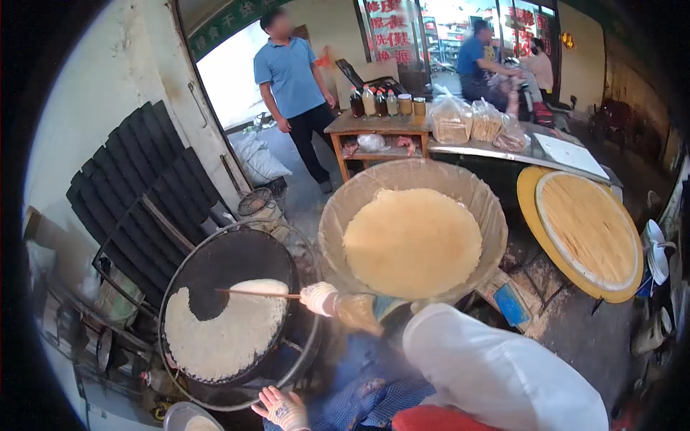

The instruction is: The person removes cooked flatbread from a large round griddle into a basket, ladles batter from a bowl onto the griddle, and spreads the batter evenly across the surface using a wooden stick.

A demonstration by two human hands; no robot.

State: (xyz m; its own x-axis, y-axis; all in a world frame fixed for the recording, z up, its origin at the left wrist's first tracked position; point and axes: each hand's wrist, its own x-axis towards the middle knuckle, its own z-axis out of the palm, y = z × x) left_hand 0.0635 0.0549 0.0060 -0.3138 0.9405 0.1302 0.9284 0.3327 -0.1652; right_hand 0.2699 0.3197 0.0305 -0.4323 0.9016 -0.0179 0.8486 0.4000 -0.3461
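My right hand [318, 298], in a light glove with a brown cuff, is closed around a thin stick [262, 294] that reaches left over the black round griddle [233, 255]. A pale thin sheet of batter or dough [223, 337] covers the griddle's lower part. Its upper edge is uneven, and a thicker pale lump [260, 286] lies beside the stick. Near the metal ring's lower edge, my left hand [282, 409] has its fingers spread, with a glove over the palm. A large lined basket [334, 215] holds round golden flatbreads [413, 241] to the right of the griddle.
Dark slabs [136, 187] lean at the left wall. Bottles [379, 103] stand on a wooden table [374, 123]; bagged food [451, 120] sits beside them. A round board [528, 201] is at the right. A person in blue [287, 79] stands behind; others are farther back.
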